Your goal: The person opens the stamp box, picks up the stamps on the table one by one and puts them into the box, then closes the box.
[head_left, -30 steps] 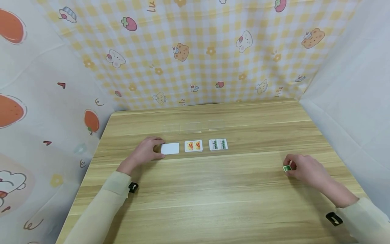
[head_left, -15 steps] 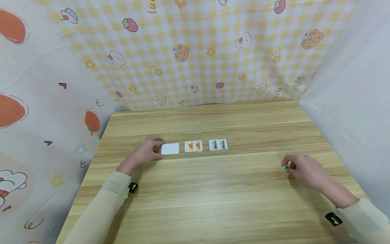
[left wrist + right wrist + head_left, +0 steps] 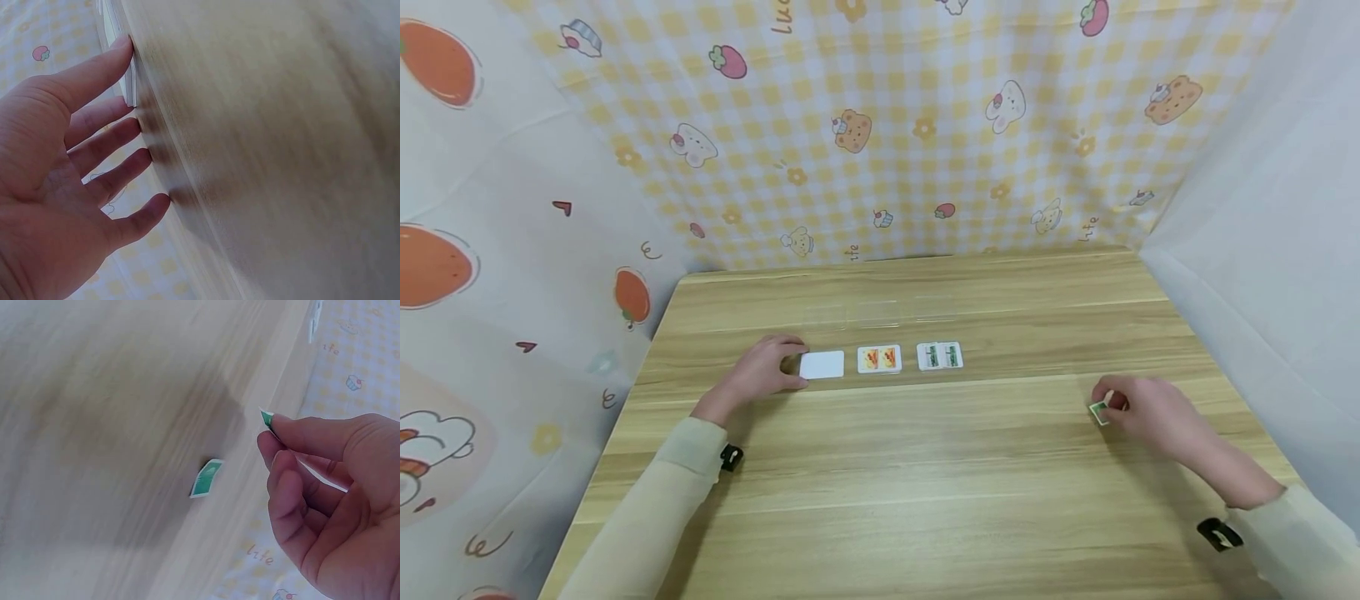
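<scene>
My left hand (image 3: 763, 369) holds a white, blank-topped card stack (image 3: 822, 364) by its two long edges, thumb on the near side. In the left wrist view the thumb and forefinger meet the stack's edge, while the other fingertips (image 3: 161, 201) touch the table. Far to the right, my right hand (image 3: 1150, 410) pinches a small green card with a white border (image 3: 1099, 413) between thumb and forefinger. Below this hand, the right wrist view shows another small green card (image 3: 206, 479) on the tabletop, which the head view does not show.
Beside the white stack lie cards with orange-and-yellow pictures (image 3: 879, 359), then cards with green pictures (image 3: 939, 356). Behind them are three transparent holders, including the middle one (image 3: 877, 314). A patterned cloth (image 3: 925, 167) rises along the back edge of the wooden table (image 3: 925, 467).
The green card in my right fingers has turned and shifted slightly left. My left hand keeps its place at the white card stack. The head view has moved a little.
</scene>
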Demonstrator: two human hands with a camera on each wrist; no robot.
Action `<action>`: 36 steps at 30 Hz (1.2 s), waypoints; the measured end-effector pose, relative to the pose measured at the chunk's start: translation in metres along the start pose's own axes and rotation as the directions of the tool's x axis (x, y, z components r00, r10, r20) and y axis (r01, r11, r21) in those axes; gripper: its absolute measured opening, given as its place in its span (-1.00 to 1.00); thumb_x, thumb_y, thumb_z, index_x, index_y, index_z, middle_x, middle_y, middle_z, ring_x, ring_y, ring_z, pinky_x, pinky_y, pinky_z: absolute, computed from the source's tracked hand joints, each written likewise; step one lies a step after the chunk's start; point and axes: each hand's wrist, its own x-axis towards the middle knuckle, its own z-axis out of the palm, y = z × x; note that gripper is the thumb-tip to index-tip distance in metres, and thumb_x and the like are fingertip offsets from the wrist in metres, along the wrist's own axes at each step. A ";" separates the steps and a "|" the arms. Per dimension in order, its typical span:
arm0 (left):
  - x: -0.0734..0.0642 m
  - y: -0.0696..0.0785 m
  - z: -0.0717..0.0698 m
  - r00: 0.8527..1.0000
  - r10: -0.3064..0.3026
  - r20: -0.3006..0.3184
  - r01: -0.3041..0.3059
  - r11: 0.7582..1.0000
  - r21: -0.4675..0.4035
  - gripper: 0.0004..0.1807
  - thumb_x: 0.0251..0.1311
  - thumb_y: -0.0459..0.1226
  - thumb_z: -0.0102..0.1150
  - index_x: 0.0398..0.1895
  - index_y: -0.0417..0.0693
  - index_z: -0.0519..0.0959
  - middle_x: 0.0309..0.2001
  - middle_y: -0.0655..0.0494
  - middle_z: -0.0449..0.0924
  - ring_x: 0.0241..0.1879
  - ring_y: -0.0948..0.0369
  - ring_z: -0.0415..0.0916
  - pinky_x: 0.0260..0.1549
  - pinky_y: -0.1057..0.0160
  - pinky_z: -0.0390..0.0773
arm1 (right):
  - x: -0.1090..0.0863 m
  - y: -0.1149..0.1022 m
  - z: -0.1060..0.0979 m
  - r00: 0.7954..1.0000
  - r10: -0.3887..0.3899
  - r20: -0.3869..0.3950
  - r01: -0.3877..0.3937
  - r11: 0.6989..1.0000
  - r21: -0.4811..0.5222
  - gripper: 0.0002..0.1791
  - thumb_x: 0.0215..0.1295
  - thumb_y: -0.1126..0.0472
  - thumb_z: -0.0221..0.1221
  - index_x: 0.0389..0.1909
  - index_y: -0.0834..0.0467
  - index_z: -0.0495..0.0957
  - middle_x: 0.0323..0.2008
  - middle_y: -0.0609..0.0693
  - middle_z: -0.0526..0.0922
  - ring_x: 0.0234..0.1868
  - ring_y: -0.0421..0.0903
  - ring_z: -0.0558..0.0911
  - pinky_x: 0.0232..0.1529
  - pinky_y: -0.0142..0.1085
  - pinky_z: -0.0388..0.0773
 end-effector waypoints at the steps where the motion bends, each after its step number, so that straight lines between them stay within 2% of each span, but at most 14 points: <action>1: 0.000 0.000 0.000 1.000 -0.001 0.001 0.001 1.000 0.002 -0.28 0.13 -0.08 0.49 0.34 -0.13 0.51 0.37 -0.13 0.39 0.37 -0.17 0.24 0.28 -0.23 0.27 | 0.001 -0.001 0.000 1.000 -0.004 -0.003 0.004 1.000 0.002 -0.80 0.16 0.35 0.39 -0.32 -0.01 0.64 -0.56 -0.25 0.56 -0.57 -0.30 0.47 -0.53 -0.33 0.40; 12: 0.000 0.000 0.000 1.000 0.002 -0.006 -0.001 1.000 0.009 -0.31 0.15 -0.08 0.48 0.33 -0.12 0.52 0.36 -0.11 0.41 0.37 -0.15 0.25 0.28 -0.22 0.28 | 0.011 -0.014 0.001 0.998 -0.048 -0.036 0.050 0.997 0.055 -0.79 0.14 0.35 0.40 -0.34 -0.02 0.63 -0.57 -0.29 0.54 -0.54 -0.34 0.46 -0.50 -0.33 0.41; 19: 0.000 0.001 -0.001 1.000 0.000 -0.007 0.000 1.000 0.002 -0.31 0.15 -0.08 0.48 0.33 -0.11 0.53 0.36 -0.11 0.41 0.37 -0.15 0.25 0.26 -0.23 0.29 | 0.019 -0.026 0.002 0.999 -0.038 -0.027 0.040 0.995 0.092 -0.82 0.18 0.34 0.38 -0.32 -0.02 0.65 -0.54 -0.25 0.61 -0.53 -0.32 0.54 -0.47 -0.33 0.46; 23: 0.000 0.000 0.001 1.000 0.001 -0.009 0.000 1.000 0.012 -0.31 0.14 -0.07 0.48 0.33 -0.10 0.53 0.36 -0.11 0.41 0.36 -0.15 0.26 0.26 -0.22 0.30 | 0.026 -0.032 0.004 1.000 -0.014 -0.002 0.014 0.986 0.167 -0.85 0.22 0.31 0.38 -0.30 0.00 0.65 -0.48 -0.21 0.66 -0.49 -0.28 0.63 -0.46 -0.33 0.53; 30: 0.000 -0.001 0.001 1.000 0.004 -0.011 -0.004 1.000 0.012 -0.30 0.14 -0.07 0.48 0.33 -0.11 0.53 0.35 -0.11 0.42 0.36 -0.15 0.26 0.25 -0.23 0.31 | 0.039 -0.042 0.011 0.999 0.044 0.025 -0.050 0.944 0.326 -0.87 0.23 0.35 0.36 -0.26 0.07 0.67 -0.44 -0.07 0.66 -0.43 -0.17 0.68 -0.45 -0.33 0.63; 36: 0.000 -0.001 0.001 1.000 0.008 -0.016 -0.008 1.000 0.002 -0.31 0.14 -0.07 0.48 0.32 -0.12 0.54 0.34 -0.11 0.43 0.35 -0.15 0.27 0.25 -0.22 0.31 | 0.052 -0.053 0.019 0.997 0.062 0.050 -0.079 0.871 0.485 -0.85 0.26 0.39 0.33 -0.17 0.18 0.68 -0.37 0.05 0.64 -0.33 -0.08 0.72 -0.35 -0.23 0.70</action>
